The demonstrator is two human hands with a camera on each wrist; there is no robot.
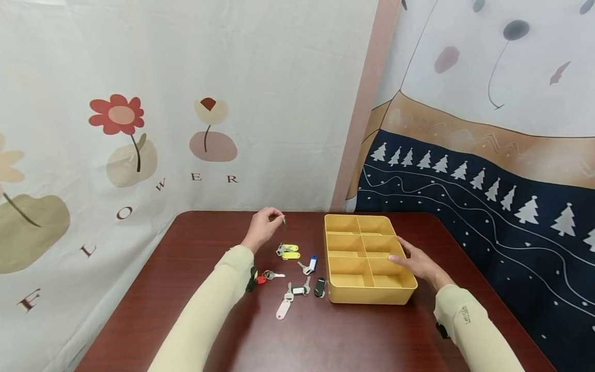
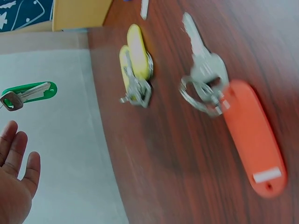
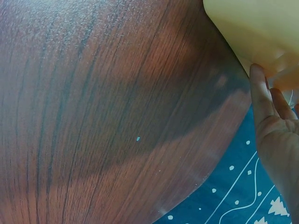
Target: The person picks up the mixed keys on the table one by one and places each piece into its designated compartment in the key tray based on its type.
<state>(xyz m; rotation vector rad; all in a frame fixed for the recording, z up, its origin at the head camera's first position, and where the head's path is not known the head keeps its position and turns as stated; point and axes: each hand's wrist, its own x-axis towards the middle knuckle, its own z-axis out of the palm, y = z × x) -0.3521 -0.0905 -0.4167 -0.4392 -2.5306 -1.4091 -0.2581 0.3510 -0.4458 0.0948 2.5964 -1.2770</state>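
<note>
My left hand [image 1: 266,226] is raised above the far part of the table, pinching a key with a green tag [image 2: 50,91], which hangs from the fingertips. Below it lie keys with yellow tags [image 1: 291,255]. A key with a red tag [image 1: 261,279] rests near my left sleeve; the left wrist view shows it large. On the right, my right hand [image 1: 420,263] grips the side wall of a yellow divided box [image 1: 367,295], thumb over the rim and fingers outside. The compartment floors that show hold nothing.
Between the hands lie more keys: one with a blue tag [image 1: 313,263], one with a white tag [image 1: 283,309], one with a black-edged tag [image 1: 299,291] and a black fob [image 1: 319,287]. Printed cloths hang behind the brown table [image 1: 297,346] and along its right side.
</note>
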